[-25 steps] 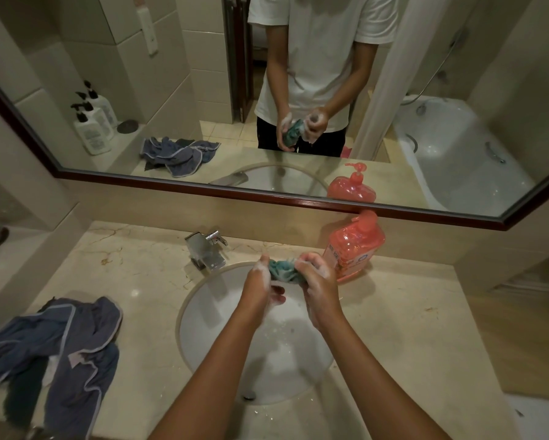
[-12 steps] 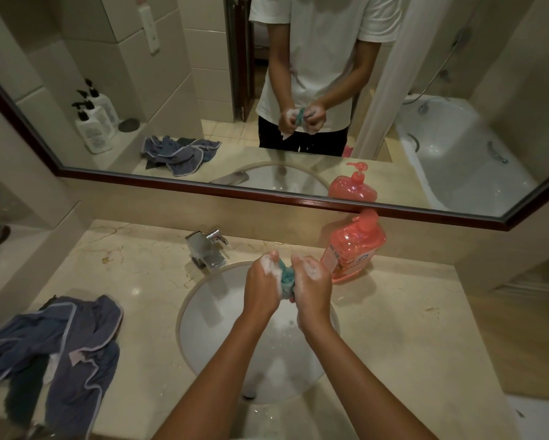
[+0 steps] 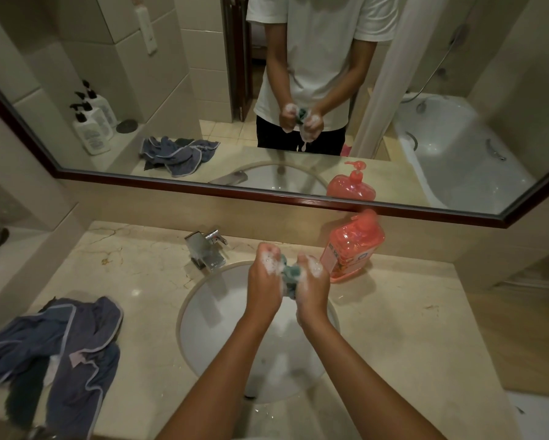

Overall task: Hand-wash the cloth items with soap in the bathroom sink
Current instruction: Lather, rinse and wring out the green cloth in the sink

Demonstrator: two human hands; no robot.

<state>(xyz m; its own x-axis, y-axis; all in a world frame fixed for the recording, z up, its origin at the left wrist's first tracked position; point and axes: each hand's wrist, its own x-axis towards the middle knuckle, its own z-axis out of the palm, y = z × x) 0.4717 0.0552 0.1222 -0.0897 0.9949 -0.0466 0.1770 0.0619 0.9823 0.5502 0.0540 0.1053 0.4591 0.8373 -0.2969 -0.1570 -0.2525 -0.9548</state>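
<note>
Teal cloth, bunched small, sits between the two hands above the back of the sink. The left hand grips its left side and the right hand grips its right, fingers curled round it, both foamy with suds. A red soap bottle stands just right of the hands. Blue-grey clothes lie heaped on the worktop at far left. The tap is behind the sink.
</note>
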